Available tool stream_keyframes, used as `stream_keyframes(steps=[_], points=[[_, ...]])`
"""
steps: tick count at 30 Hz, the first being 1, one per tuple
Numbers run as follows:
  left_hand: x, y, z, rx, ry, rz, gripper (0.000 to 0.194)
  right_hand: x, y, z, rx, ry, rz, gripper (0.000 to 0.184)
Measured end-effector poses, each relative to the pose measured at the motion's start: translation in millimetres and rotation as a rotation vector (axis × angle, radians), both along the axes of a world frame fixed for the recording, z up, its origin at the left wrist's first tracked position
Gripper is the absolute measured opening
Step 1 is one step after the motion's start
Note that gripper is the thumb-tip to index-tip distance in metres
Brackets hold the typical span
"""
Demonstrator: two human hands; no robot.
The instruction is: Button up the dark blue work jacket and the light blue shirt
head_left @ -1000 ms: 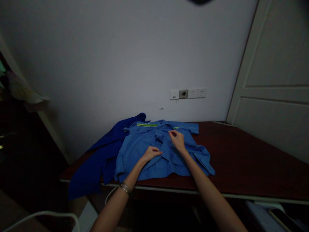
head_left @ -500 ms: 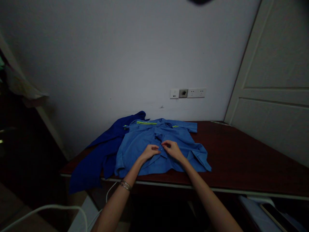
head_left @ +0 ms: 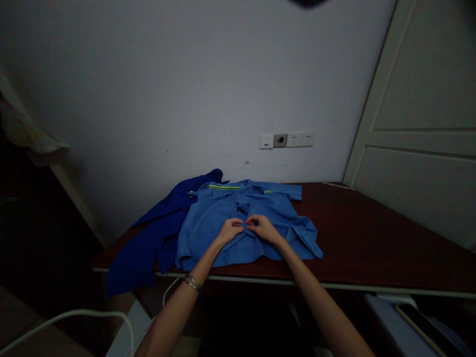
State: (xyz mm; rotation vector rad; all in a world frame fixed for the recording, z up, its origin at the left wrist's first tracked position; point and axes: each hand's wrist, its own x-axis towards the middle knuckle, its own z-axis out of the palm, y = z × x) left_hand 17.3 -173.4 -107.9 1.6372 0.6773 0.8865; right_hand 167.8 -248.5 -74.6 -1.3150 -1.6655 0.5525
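Light-blue shirt (head_left: 213, 213), with yellow-green stripes across its upper part, lies spread and rumpled on the dark red bench (head_left: 372, 233), partly beside and against a darker blue garment (head_left: 167, 218) that hangs over the front edge. Down the middle of it, the left hand (head_left: 229, 230) and the right hand (head_left: 261, 228) meet almost tip to tip, the fingers of each drawn in narrow and pinching at the cloth of the front opening, though whatever small piece sits between them is too small to make out. Bracelets (head_left: 192, 283) ring the left wrist.
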Motion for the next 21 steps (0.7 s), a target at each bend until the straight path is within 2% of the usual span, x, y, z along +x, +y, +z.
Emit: stream_keyframes(steps=[4, 10, 14, 17, 21], points=[[-0.1, -0.2, 1.2, -0.015, 0.0, 0.006, 0.019, -0.3, 0.6, 0.2, 0.052, -0.041, -0.031, 0.016], [-0.9, 0.1, 0.9, 0.015, 0.059, 0.031, 0.015, 0.6, 1.6, -2.9, -0.116, 0.066, 0.002, 0.021], [-0.7, -3.1, 3.1, 0.037, 0.081, 0.052, 0.015, 0.6, 1.5, -4.0, -0.135, 0.093, 0.014, 0.021], [-1.8, -4.5, 5.1, 0.038, 0.068, 0.031, 0.017, -0.4, 1.8, -3.2, -0.146, 0.148, 0.03, 0.019], [-6.7, -3.8, 9.5, -0.043, 0.04, -0.036, 0.024, -1.1, 1.7, 2.2, -0.234, 0.297, 0.018, 0.017]])
